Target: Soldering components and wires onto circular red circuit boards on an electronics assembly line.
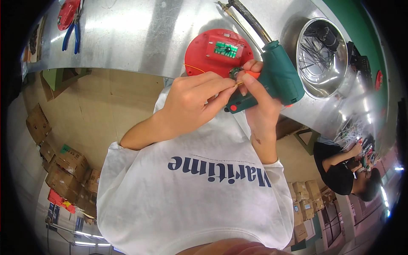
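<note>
Across the metal worktable (pixel 136 38): dark-green pistol-shaped tool (pixel 282 76), partly behind the right hand (pixel 263 97). Round red plastic housing (pixel 197 47), just beyond both hands. Left hand (pixel 193 98), back upward, forearm slanting in from the left; right thumb pointing inward. Green circuit board (pixel 225 49), in the housing. Small round component (pixel 233 73), pinched by the right fingertips. Thin yellow wire (pixel 194 67), pinched by the left fingertips; contact with the component cannot be told.
</note>
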`<move>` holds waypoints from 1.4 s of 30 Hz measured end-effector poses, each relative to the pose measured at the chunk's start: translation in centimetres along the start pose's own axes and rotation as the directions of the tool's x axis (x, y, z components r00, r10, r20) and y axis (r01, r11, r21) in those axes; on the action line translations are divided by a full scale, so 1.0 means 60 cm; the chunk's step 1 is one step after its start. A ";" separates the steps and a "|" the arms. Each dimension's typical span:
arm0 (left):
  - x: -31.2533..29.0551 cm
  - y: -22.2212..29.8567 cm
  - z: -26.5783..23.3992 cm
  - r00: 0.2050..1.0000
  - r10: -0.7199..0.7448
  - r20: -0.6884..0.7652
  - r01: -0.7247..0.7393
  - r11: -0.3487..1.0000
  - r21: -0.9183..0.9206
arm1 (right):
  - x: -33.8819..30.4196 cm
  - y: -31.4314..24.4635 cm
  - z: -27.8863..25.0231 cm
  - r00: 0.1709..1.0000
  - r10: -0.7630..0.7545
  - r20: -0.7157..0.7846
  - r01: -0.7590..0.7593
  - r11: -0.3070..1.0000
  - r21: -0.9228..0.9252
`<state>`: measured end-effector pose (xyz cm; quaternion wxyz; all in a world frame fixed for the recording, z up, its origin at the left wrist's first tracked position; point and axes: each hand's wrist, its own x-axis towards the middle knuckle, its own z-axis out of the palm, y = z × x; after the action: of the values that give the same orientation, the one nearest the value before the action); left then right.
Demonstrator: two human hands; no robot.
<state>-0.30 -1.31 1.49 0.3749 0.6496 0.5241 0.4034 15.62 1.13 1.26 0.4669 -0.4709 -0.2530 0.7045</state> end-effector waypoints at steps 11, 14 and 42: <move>0.001 -0.001 0.010 0.992 0.059 -0.112 -0.052 0.997 0.061 | -0.003 -0.001 0.006 0.999 0.020 -0.028 -0.019 0.999 0.044; -0.002 -0.014 0.004 0.985 0.139 -0.099 -0.132 0.988 0.076 | -0.005 -0.002 -0.001 1.000 -0.001 -0.008 0.002 0.996 0.085; 0.026 -0.032 0.022 0.941 -0.215 -0.260 0.210 0.977 -0.048 | -0.095 -0.035 -0.116 0.999 0.035 -0.008 -0.035 0.876 -0.482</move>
<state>0.41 0.47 -0.56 0.3496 0.5260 0.6323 0.4486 23.46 -3.64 2.35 0.3223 -0.5764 -0.4118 0.6280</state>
